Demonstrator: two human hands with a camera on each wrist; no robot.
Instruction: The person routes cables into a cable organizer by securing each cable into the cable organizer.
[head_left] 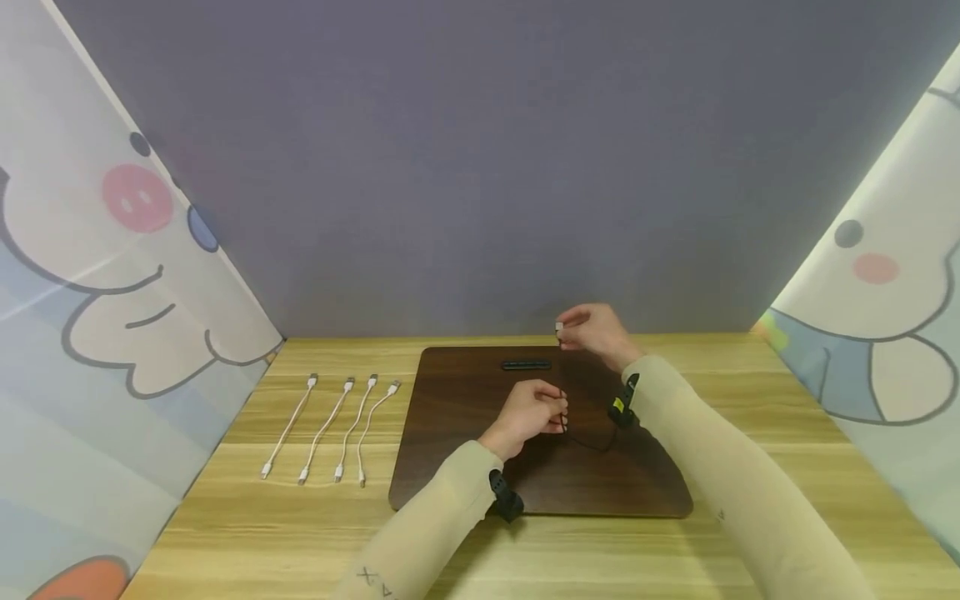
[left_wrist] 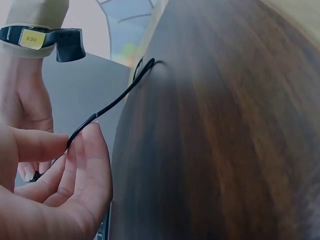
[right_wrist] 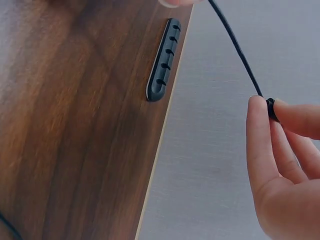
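Observation:
A thin black cable runs between the two hands, raised over a dark brown wooden board. My left hand pinches it between thumb and fingers along its length. Farther back, over the board's rear edge, my right hand grips the cable's end; a small black plug shows between thumb and fingertips, with a pale tip in the head view. Past the left hand the cable hangs in a loop above the board. A black cable holder with several slots lies near the board's back edge, left of the right hand.
Several short white USB cables lie side by side on the light wooden table, left of the board. A grey panel rises behind the table, and cartoon-printed sheets flank it on both sides.

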